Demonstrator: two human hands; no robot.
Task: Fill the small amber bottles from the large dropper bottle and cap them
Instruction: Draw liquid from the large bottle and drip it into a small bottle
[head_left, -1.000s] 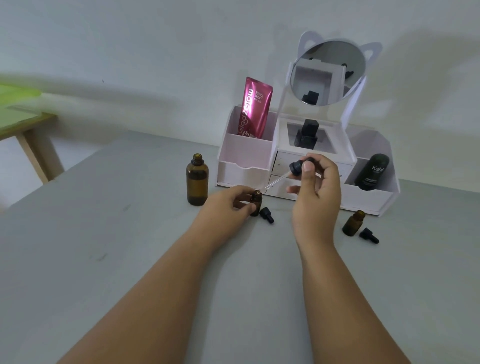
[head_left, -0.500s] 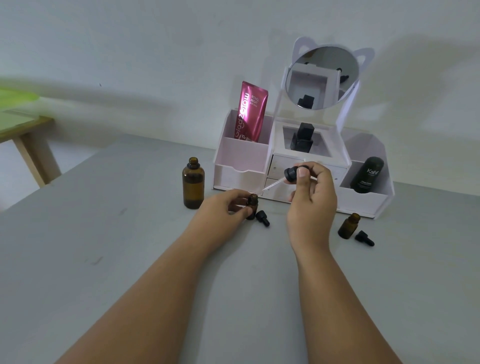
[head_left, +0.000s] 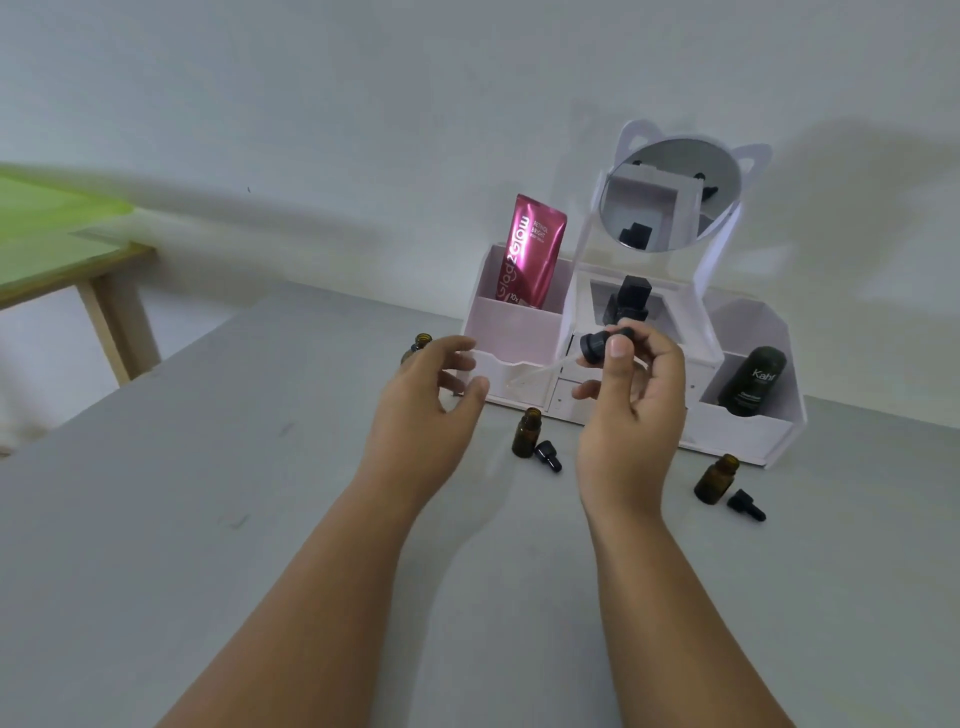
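Fingers (head_left: 460, 345) of the left hand (head_left: 423, 410) are spread loose, holding nothing, hovering in front of the large dropper bottle (head_left: 418, 347), which peeks out behind it toward the desk's back edge. Looks like a refill step: next the glass tip needs steering back into that neck. Mid-desk, one small amber bottle (head_left: 526, 432) stands uncapped with its cap (head_left: 548, 455) alongside. Right hand (head_left: 631, 410) is raised, pinching the dropper (head_left: 597, 346), pipette angled left. Another small bottle (head_left: 716, 478) waits rightward.
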